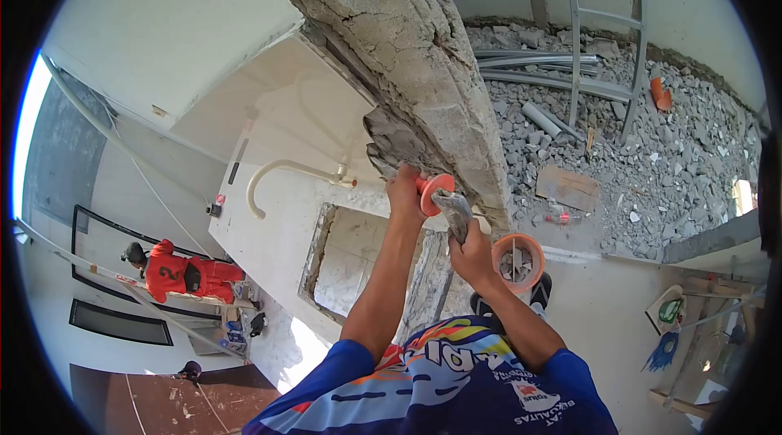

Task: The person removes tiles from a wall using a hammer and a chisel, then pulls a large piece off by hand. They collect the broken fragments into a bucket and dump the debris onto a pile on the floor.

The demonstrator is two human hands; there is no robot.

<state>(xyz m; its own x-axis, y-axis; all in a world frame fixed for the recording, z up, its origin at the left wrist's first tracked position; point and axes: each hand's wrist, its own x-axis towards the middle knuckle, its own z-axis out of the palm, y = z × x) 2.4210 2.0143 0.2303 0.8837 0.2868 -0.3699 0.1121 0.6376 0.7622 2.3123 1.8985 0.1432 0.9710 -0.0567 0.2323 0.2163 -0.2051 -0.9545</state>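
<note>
- The left hand (405, 189) has its grip wrapped around a red-guarded hand tool (434, 195) — its round disc faces the other hand, and its shaft is mostly hidden.
- The right hand (470, 251) has its grip closed on a grey hammer (453, 213); its head overlaps the disc in view, and whether they touch cannot be told.
- The red-guarded hand tool sits at the underside of the rough concrete edge (399, 28), beside a dark broken patch (399, 142).
- An orange bucket (537, 252) with rubble inside stands near the person's dark shoes (542, 290).
- Left of the hands, a curved cream pipe (285, 164) and a rough-edged square opening (310, 264).
- Beyond the concrete, grey rubble (692, 142) surrounds metal channels (562, 81), a ladder (575, 36) and a flat brown board (568, 188).
- Farther off — at the far left — a co-worker in red (183, 276).
</note>
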